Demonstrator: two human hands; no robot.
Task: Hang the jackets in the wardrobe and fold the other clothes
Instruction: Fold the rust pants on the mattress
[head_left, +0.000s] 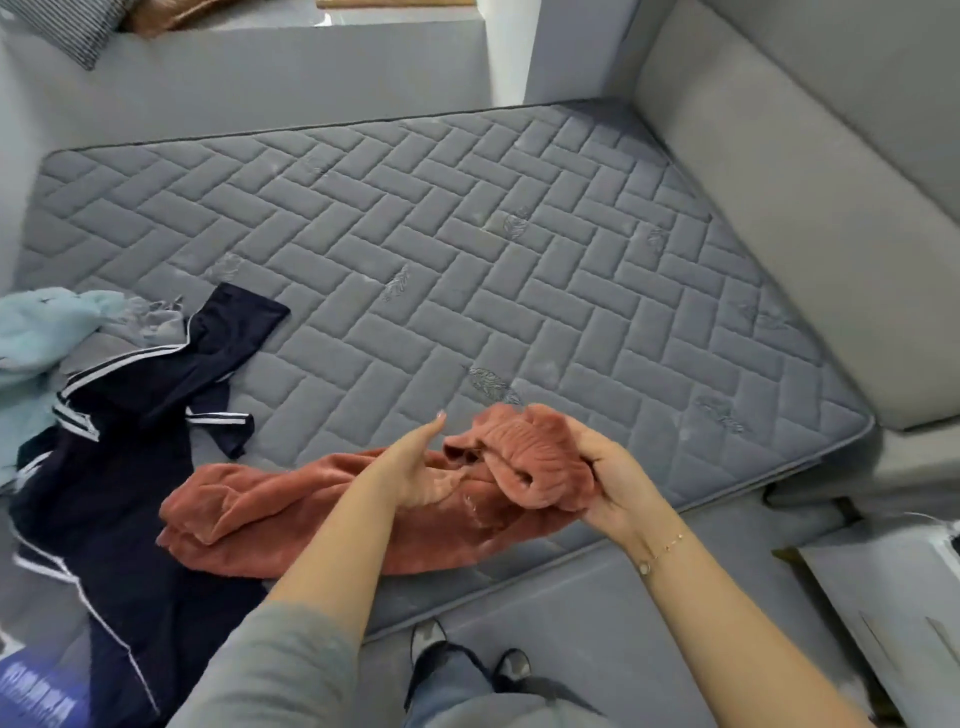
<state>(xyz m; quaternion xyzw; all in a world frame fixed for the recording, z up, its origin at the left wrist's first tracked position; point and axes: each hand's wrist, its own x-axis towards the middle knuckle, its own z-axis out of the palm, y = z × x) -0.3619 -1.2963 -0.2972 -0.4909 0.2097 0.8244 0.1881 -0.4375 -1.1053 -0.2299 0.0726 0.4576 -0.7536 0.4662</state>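
A rust-orange ribbed garment (311, 514) lies bunched on the near edge of the grey quilted mattress (415, 234). My right hand (608, 483) grips a gathered end of it, lifted a little off the mattress. My left hand (415, 467) reaches into the cloth beside it, thumb up and straight, its fingers hidden in the fabric. A dark navy jacket with white stripes (130, 467) sprawls over the mattress's near left corner. A pale blue garment (41, 332) lies crumpled at the far left.
A grey upholstered headboard (805, 234) runs along the right side. A striped cushion (72, 26) sits on the ledge at top left. A white box (893, 597) stands on the floor at the right. My feet (467, 654) stand by the mattress edge.
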